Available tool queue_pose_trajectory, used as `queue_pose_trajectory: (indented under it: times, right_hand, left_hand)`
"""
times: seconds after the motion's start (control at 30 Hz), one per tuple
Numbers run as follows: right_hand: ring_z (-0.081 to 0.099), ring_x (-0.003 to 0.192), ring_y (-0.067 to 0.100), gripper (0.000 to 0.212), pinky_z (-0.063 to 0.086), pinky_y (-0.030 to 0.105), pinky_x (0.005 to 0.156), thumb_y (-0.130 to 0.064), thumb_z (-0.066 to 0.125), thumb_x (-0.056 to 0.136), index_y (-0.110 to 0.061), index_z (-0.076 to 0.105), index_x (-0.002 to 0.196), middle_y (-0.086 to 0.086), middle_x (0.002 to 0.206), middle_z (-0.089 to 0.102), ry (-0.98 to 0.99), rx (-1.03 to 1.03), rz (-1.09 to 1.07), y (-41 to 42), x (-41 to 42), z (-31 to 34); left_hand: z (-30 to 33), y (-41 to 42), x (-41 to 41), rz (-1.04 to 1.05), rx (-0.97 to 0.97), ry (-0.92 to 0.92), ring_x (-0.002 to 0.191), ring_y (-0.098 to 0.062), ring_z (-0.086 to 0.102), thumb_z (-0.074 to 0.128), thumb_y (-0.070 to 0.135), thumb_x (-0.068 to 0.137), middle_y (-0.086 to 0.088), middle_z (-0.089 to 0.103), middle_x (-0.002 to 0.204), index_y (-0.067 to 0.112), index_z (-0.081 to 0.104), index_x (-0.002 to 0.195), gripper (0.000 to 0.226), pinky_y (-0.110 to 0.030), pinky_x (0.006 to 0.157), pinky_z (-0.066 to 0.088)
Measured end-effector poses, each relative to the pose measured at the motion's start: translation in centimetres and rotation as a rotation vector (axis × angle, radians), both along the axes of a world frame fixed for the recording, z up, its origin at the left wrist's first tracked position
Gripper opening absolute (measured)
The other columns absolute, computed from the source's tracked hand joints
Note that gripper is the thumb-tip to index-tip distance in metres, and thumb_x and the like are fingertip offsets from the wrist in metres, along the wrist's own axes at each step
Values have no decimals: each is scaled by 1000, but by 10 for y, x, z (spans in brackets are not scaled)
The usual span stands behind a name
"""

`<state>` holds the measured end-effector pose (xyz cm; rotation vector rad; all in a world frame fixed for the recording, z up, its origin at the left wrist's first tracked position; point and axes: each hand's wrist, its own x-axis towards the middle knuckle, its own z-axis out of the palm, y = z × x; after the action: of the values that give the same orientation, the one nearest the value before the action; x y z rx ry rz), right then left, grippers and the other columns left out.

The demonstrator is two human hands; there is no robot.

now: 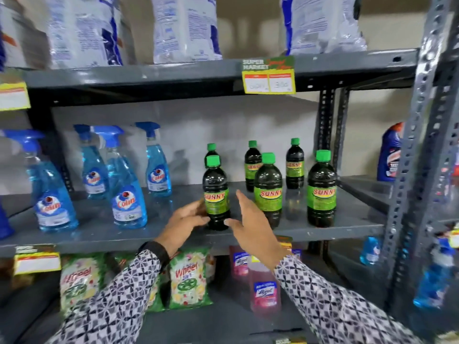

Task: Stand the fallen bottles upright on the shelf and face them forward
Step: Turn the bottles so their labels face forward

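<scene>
Several dark bottles with green caps and green "SUNNY" labels stand upright on the grey middle shelf [323, 230]. The front left bottle [215, 194] stands near the shelf's front edge, label forward. My left hand [183, 219] touches its lower left side with fingers curled against it. My right hand [248, 219] is just to its right, fingers spread, thumb close to the bottle's base, holding nothing. Two more front bottles [268, 192] [321, 189] stand to the right, labels forward. Three others [252, 167] stand behind them.
Blue Colin spray bottles [126, 189] stand at the left of the same shelf. White and blue bags [183, 28] fill the shelf above. Below are Wheel packets [188, 279] and pink bottles [264, 289]. A grey slotted upright [417, 145] stands at the right.
</scene>
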<state>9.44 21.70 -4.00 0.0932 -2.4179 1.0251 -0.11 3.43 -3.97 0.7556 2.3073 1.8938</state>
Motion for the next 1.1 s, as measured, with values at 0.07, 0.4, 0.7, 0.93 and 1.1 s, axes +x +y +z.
queue_pose_trajectory:
  times: [0.07, 0.4, 0.7, 0.93, 1.1]
  right_hand:
    - [33, 160, 27, 87, 27, 40, 130, -21, 72, 102, -9, 19, 170, 9, 172, 36, -48, -27, -11, -4, -17, 3]
    - [65, 99, -22, 72, 49, 5, 92, -1, 78, 94, -13, 46, 158, -22, 116, 63, -65, -209, 54, -1, -38, -12]
    - [58, 97, -33, 74, 45, -1, 88, -1, 77, 93, -16, 47, 159, -30, 113, 59, -10, -220, 48, -9, -35, -15]
    - [70, 124, 16, 76, 54, 44, 113, -8, 76, 95, -22, 42, 162, -2, 136, 71, 22, -191, 64, -13, -25, -10]
    - [59, 138, 16, 82, 50, 41, 116, -15, 77, 96, -23, 34, 166, 0, 149, 64, 80, -101, 5, -8, -3, -11]
  left_hand:
    - [1, -7, 2, -41, -28, 19, 118, 0, 68, 72, 9, 93, 16, 77, 121, 27, 64, 137, 48, -20, 103, 49]
    - [-3, -17, 4, 2, -61, 170, 122, -4, 69, 77, 20, 92, 10, 76, 128, 18, 64, 141, 51, -26, 109, 50]
    - [-10, -20, 5, 40, -45, 224, 118, 0, 70, 80, 23, 89, 13, 76, 125, 20, 65, 140, 54, -26, 108, 52]
    - [-10, -20, 9, 64, -54, 203, 120, -2, 69, 80, 23, 89, 8, 75, 129, 20, 62, 142, 56, -29, 110, 52]
    - [-11, -13, 40, 201, 156, 136, 117, 7, 67, 70, 27, 97, 12, 71, 129, 22, 62, 143, 47, -10, 97, 51]
